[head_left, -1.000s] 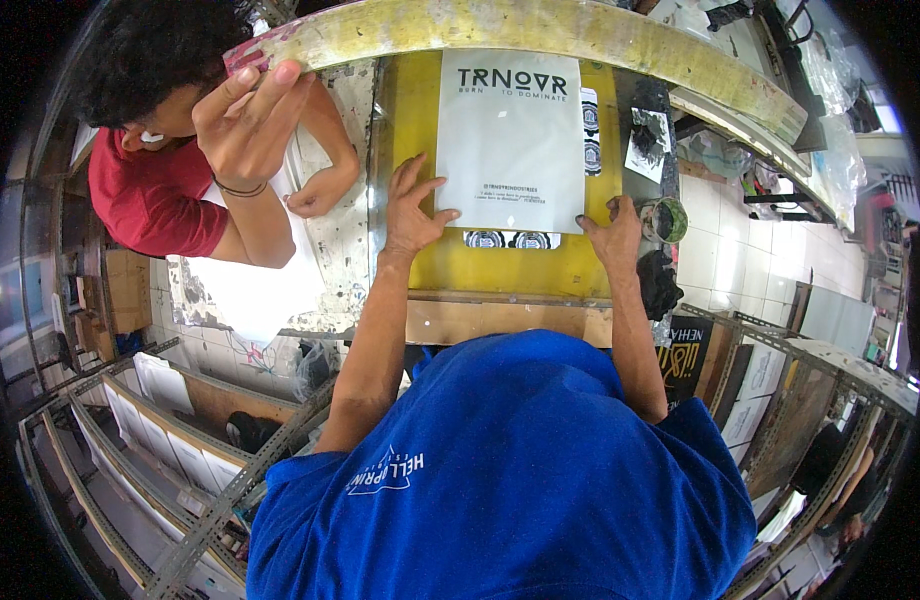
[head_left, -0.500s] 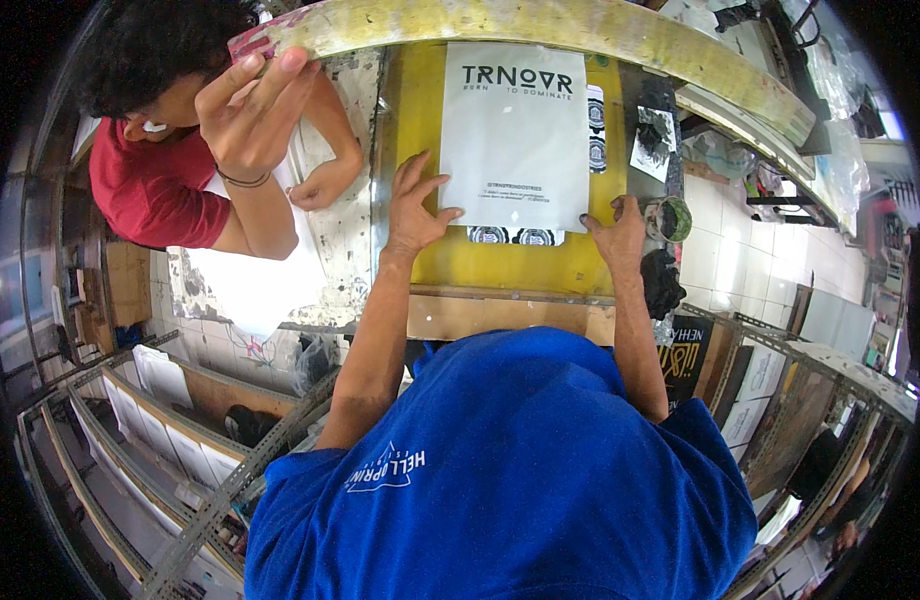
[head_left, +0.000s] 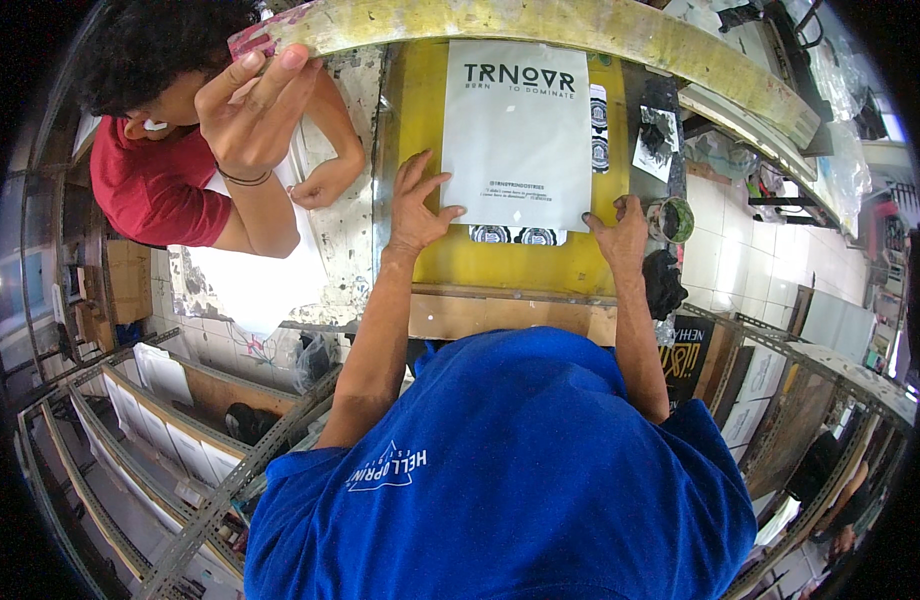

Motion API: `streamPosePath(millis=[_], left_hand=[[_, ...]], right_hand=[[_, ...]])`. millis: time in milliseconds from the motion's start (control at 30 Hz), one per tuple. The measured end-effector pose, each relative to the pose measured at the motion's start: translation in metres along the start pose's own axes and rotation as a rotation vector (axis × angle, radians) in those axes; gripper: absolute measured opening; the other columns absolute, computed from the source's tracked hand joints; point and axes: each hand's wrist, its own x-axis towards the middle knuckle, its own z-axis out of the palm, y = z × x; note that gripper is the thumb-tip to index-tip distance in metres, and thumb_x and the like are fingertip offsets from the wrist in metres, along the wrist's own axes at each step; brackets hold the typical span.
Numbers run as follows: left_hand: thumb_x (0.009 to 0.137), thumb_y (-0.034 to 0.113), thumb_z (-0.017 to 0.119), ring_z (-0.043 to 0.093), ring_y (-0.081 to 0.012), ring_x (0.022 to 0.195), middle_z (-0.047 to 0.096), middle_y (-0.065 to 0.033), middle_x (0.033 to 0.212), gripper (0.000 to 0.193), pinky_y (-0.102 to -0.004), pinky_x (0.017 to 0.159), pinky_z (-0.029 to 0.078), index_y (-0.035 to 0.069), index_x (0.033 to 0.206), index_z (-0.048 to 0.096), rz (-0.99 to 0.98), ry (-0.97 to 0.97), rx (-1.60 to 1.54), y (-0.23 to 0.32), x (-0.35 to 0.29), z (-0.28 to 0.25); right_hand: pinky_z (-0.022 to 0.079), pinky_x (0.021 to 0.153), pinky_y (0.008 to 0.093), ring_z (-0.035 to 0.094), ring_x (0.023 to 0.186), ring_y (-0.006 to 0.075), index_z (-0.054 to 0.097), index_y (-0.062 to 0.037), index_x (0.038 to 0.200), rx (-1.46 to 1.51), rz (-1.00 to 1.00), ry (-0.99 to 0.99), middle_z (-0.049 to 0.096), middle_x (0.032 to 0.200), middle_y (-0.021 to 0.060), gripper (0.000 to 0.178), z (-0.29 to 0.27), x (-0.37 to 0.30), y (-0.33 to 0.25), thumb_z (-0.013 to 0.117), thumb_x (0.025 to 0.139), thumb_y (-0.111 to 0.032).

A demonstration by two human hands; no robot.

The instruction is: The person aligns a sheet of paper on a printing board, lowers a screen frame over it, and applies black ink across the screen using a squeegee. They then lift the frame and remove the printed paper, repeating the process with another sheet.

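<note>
A flat white sheet (head_left: 515, 140) with black print, possibly a plastic bag, lies on a yellow work surface (head_left: 500, 270). At its lower left edge rests my left hand (head_left: 417, 212), fingers spread and thumb touching the sheet. My right hand (head_left: 620, 235) is by the lower right corner, its thumb against that corner and its other fingers apart from the thumb, partly curled. Neither hand grips anything. Black-and-white printed labels (head_left: 600, 150) show from under the sheet's right and lower edges; the rest of them is covered.
A yellowed frame (head_left: 540, 22) crosses above the far end of the surface. At left, a co-worker in a red shirt (head_left: 160, 190) has a raised hand (head_left: 248, 120) at the frame. A stained cup (head_left: 670, 220) and a black cloth (head_left: 663, 285) sit beside my right hand. Metal racks (head_left: 195, 520) stand behind.
The view has shifted very slightly. Both my hands and the white sheet keep their places, and the co-worker's raised hand stays at the frame.
</note>
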Motion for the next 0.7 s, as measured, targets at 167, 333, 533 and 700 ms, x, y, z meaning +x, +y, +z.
streamPosePath(millis=[167,333,533,700], left_hand=[[0.057,0.017,0.094,0.043,-0.0396,0.141,0.051,-0.0168,0.152,0.058,-0.0476,0.119,0.037,0.009,0.111,0.076,-0.006,-0.005,0.008,0.0012,0.0009,0.0],[0.058,0.017,0.094,0.042,-0.0393,0.141,0.05,-0.0164,0.152,0.058,-0.0476,0.119,0.036,0.009,0.112,0.076,-0.017,-0.007,0.002,0.0008,0.0008,-0.0001],[0.058,0.017,0.094,0.041,-0.0388,0.142,0.05,-0.0161,0.152,0.058,-0.0475,0.12,0.035,0.009,0.112,0.076,-0.031,-0.014,-0.003,0.0008,0.0001,0.0001],[0.059,0.018,0.094,0.041,-0.0389,0.143,0.05,-0.0161,0.153,0.057,-0.0478,0.12,0.035,0.009,0.112,0.076,-0.028,-0.019,0.006,0.0006,0.0002,-0.0005]], right_hand=[[0.052,0.08,0.0455,0.065,0.088,0.0361,0.057,-0.0009,0.105,0.003,-0.001,0.004,0.063,0.095,0.0165,0.059,0.0015,0.0004,0.0036,0.093,0.064,-0.025],[0.052,0.081,0.0462,0.065,0.09,0.0364,0.057,-0.0012,0.105,-0.009,0.001,0.011,0.063,0.096,0.0168,0.059,0.0019,0.0007,0.003,0.093,0.065,-0.025],[0.052,0.083,0.0461,0.065,0.092,0.0365,0.057,-0.0013,0.106,0.006,0.007,0.002,0.064,0.097,0.0172,0.059,0.0016,0.0006,0.0026,0.093,0.065,-0.025],[0.053,0.082,0.0454,0.065,0.09,0.0359,0.058,-0.001,0.105,0.012,0.016,0.007,0.065,0.096,0.0167,0.059,0.0017,0.0,0.0017,0.093,0.065,-0.024]])
